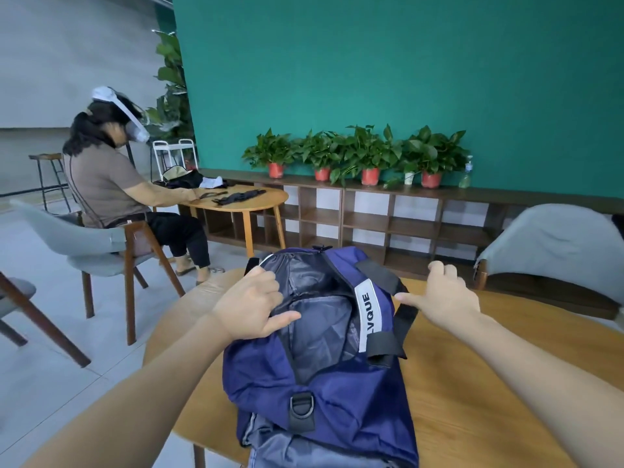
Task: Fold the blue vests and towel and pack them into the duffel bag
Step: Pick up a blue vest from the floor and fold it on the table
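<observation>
Head view: the blue duffel bag (324,366) lies on my round wooden table (472,383), its long axis running from me toward the green wall (405,62), zipper mouth gaping. Bare tabletop lies right of the bag; its left side nears the table's edge. My left hand (250,304) grips the bag's left rim. My right hand (442,295), fingers curled, touches the black strap (405,312). A white label (369,315) reads "LVQUE".

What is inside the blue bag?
The duffel bag is open, and only its dark grey lining shows inside. The left hand grips its edge. The bottom is shadowed, so anything deep down stays hidden.
</observation>
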{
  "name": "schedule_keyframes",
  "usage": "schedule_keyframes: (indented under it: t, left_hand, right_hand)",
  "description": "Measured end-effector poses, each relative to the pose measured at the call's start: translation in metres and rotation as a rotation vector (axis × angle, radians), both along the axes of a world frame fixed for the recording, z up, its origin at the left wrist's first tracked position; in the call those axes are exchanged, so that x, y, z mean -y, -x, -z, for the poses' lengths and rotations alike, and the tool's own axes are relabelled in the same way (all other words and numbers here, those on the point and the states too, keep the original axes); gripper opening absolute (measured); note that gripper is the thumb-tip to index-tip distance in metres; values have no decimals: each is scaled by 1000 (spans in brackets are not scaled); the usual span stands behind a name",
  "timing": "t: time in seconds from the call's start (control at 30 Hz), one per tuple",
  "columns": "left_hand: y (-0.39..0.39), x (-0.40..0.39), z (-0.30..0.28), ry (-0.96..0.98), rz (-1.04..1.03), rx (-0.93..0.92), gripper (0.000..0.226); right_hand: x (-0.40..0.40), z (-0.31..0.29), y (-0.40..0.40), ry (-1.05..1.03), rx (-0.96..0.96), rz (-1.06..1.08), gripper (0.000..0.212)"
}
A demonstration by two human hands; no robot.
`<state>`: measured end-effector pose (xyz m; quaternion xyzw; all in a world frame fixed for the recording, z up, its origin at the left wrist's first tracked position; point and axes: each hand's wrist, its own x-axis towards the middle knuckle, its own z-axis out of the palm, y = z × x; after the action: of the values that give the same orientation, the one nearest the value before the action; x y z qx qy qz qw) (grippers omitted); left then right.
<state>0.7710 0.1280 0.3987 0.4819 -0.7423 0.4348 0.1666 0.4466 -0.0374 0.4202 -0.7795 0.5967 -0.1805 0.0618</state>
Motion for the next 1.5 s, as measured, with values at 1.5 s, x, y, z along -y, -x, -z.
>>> schedule_keyframes:
  t: [1.5]
  left_hand:
    - [-4, -23, -11, -237, -586, -948, 111]
  right_hand:
    - [-19, -16, -85, 105, 495, -326, 57]
